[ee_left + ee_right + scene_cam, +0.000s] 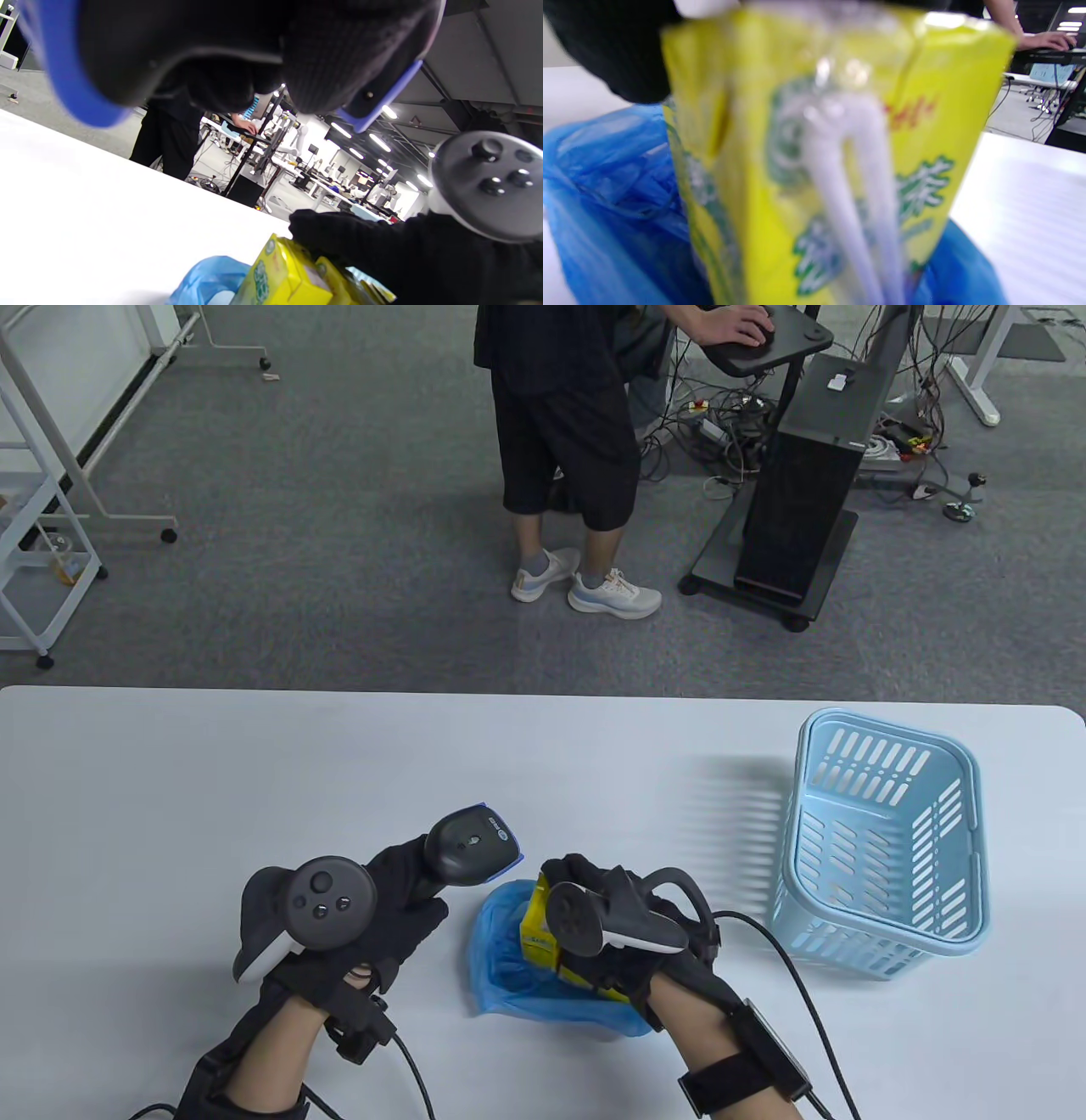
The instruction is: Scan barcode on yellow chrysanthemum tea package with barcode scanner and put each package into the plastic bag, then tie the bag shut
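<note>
My left hand [399, 899] grips the black barcode scanner [471, 844] by its handle, the blue-edged head pointing right toward the package. My right hand [585, 891] holds a yellow chrysanthemum tea package [540, 933] from above, over the crumpled blue plastic bag [509, 976] on the white table [170, 780]. In the left wrist view the scanner head [212, 46] fills the top and the yellow package [284, 275] shows below with the blue bag [208, 279]. The right wrist view is filled by the blurred yellow package [831, 161] with a white straw on it, standing against the blue bag [615, 190].
A light blue slotted basket [887, 848] stands on the table to the right of my hands. Beyond the far table edge a person [568, 449] stands at a black stand with cables on the floor. White frames stand at the far left.
</note>
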Tool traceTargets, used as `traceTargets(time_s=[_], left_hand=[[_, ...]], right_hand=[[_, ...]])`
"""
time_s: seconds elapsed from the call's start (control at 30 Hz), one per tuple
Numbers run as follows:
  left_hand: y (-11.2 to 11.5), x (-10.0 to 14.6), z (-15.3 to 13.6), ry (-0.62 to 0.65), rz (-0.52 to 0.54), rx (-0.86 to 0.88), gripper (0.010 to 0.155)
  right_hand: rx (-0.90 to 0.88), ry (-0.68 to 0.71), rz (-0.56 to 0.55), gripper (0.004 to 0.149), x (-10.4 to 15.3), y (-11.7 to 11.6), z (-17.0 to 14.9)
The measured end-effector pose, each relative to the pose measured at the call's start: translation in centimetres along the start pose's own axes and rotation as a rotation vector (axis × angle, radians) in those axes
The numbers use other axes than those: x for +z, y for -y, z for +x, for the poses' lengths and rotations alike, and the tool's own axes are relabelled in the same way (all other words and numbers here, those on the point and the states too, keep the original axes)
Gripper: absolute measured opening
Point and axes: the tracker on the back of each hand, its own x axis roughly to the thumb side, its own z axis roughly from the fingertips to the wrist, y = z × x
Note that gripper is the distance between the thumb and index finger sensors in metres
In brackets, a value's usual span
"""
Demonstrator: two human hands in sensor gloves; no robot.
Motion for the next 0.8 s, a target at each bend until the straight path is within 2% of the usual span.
traceTargets(time_s=[0.17,0.3,0.4,0.63,0.8], left_hand=[[0.1,0.0,-0.4,-0.015,0.013,-0.021,0.061],[0.1,0.0,-1.0,-0.039,0.036,-0.035,0.06],[0.4,-0.2,-1.9,-0.082,0.035,-0.046,0.06],[2.5,-0.8,-5.7,-0.222,-0.033,-0.083,0.064],[4.3,-0.8,-8.3,-0.271,-0.073,-0.038,0.068]], right_hand=[[-0.065,-0.015,-0.091,0.102,1.9,2.1,-1.0],[-0.165,-0.055,-0.167,0.101,4.6,4.0,-3.2],[-0.179,-0.098,-0.196,0.101,6.5,4.5,-4.6],[-0.177,-0.205,-0.222,0.101,10.2,2.7,-7.8],[-0.224,-0.246,-0.227,0.099,11.2,1.0,-8.5]])
